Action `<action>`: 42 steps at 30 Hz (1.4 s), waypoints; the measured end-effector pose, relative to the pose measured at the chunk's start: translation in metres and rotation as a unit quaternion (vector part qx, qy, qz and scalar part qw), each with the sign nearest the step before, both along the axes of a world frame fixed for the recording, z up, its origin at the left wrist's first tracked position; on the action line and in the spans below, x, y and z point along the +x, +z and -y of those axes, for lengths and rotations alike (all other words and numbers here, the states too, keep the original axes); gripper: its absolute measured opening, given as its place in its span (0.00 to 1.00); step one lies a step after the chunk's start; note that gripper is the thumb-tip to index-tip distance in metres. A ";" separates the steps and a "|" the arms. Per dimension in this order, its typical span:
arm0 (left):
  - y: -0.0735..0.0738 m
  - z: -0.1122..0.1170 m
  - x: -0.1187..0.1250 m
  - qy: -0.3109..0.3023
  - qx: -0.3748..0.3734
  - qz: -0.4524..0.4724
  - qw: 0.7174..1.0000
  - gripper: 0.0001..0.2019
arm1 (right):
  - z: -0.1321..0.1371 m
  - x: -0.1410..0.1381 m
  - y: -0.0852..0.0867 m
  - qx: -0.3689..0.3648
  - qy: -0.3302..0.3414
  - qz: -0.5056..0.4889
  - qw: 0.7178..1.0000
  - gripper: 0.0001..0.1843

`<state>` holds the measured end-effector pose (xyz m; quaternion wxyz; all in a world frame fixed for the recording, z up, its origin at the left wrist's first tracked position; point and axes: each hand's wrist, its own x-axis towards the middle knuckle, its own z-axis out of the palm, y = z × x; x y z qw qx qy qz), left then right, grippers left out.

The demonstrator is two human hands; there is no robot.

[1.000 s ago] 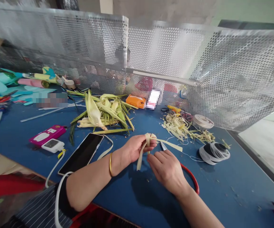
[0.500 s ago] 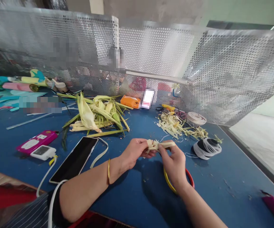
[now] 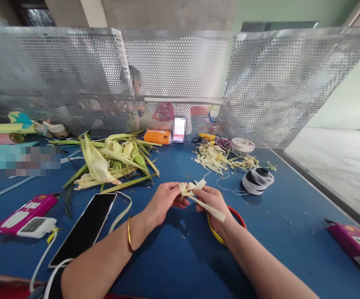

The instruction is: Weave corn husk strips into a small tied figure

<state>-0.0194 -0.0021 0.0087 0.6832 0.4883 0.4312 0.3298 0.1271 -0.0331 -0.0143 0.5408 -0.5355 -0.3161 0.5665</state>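
"From the head camera, where are the limits?"

"A perforated metal partition (image 3: 180,66) stands along the back of the blue worktop (image 3: 279,232). The right edge slants away beyond the spool; the near edge shows at lower left. Blue surface with a few specks spreads from the right forearm toward that right edge."

"And the hands?"

"The left hand (image 3: 169,199) pinches one end of a folded pale husk strip (image 3: 211,209) between thumb and fingers. The right hand (image 3: 214,203) pinches the same piece just beside it, thumb against fingers. It sits between the two, in front of the person."

"Which way does it point?"

"Its long tail slants right and toward the person, across the right hand. A short end sticks up and to the right."

"What's around?"

"A red-and-yellow loop (image 3: 238,216) lies partly hidden under the right hand. Beyond are pale scraps (image 3: 213,160), with a spool of white thread (image 3: 257,181) to their right; its loose thread trails toward them. A heap of green husks (image 3: 114,160) lies beyond the left hand. The left forearm reaches past a dark-screened phone (image 3: 85,228), with a magenta case (image 3: 27,214) farther left."
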 end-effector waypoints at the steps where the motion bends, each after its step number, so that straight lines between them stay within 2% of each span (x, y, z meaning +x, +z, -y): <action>1: 0.000 -0.001 -0.001 -0.010 -0.006 0.004 1.000 0.19 | 0.000 0.000 0.000 0.023 -0.010 0.007 1.000 0.13; 5: 0.001 -0.002 -0.003 -0.023 -0.016 0.018 0.999 0.19 | 0.000 -0.003 0.002 0.112 -0.048 0.032 0.992 0.12; 10: 0.004 -0.002 -0.005 -0.046 0.006 0.003 0.999 0.20 | 0.001 0.000 -0.001 0.110 -0.065 0.029 0.991 0.12; 12: 0.005 -0.001 -0.006 -0.057 0.018 0.002 0.998 0.22 | 0.000 0.001 -0.004 0.087 -0.042 0.006 0.995 0.13; 14: 0.005 0.000 -0.006 -0.068 0.025 0.010 0.997 0.22 | -0.002 0.002 -0.006 0.041 0.018 -0.018 0.999 0.16; 17: 0.005 -0.001 -0.007 -0.098 -0.010 0.028 0.995 0.21 | -0.003 0.002 -0.005 -0.010 0.100 -0.020 0.995 0.19; 19: 0.003 -0.004 -0.008 -0.099 -0.059 0.046 0.992 0.17 | -0.003 0.003 -0.003 0.003 0.100 0.029 0.995 0.19; 21: 0.001 -0.008 -0.008 -0.065 -0.104 0.068 0.990 0.13 | -0.001 0.006 0.000 0.036 0.072 0.132 0.988 0.19; 23: 0.001 -0.012 -0.009 -0.010 -0.127 0.082 0.988 0.12 | 0.002 0.011 0.003 0.087 0.038 0.287 0.953 0.15; 24: 0.001 -0.013 -0.010 0.015 -0.128 0.083 0.988 0.12 | 0.004 0.014 0.005 0.125 0.027 0.370 0.920 0.12; 27: 0.003 -0.014 -0.010 0.058 -0.098 0.069 0.991 0.12 | 0.008 0.018 0.010 0.280 0.045 0.563 0.776 0.11; 29: 0.004 -0.012 -0.008 0.055 -0.072 0.055 0.994 0.11 | 0.011 0.018 0.013 0.376 0.087 0.620 0.683 0.10; 30: 0.005 -0.010 -0.007 0.048 -0.058 0.049 0.996 0.10 | 0.012 0.018 0.015 0.412 0.102 0.632 0.649 0.10; 31: 0.005 -0.008 -0.006 0.040 -0.045 0.042 0.997 0.10 | 0.012 0.017 0.015 0.441 0.112 0.633 0.626 0.11; 32: 0.005 -0.007 -0.005 0.033 -0.032 0.035 0.998 0.09 | 0.012 0.016 0.016 0.460 0.118 0.626 0.618 0.12; 33: 0.006 -0.005 -0.004 0.028 -0.020 0.028 0.999 0.10 | 0.012 0.015 0.016 0.473 0.118 0.610 0.625 0.13; 34: 0.006 -0.004 -0.004 0.023 -0.010 0.020 0.999 0.10 | 0.012 0.015 0.016 0.476 0.111 0.588 0.644 0.13; 37: 0.009 0.000 -0.002 -0.008 0.003 -0.016 1.000 0.13 | 0.009 0.016 0.016 0.452 0.063 0.510 0.729 0.11; 39: 0.011 0.002 -0.002 -0.046 0.000 -0.037 0.998 0.15 | 0.008 0.018 0.015 0.430 0.043 0.459 0.776 0.09; 41: 0.013 0.004 -0.002 -0.081 -0.006 -0.048 0.996 0.16 | 0.007 0.019 0.014 0.406 0.049 0.438 0.801 0.08; 42: 0.013 0.005 -0.003 -0.097 -0.008 -0.049 0.994 0.17 | 0.007 0.019 0.014 0.392 0.056 0.444 0.804 0.08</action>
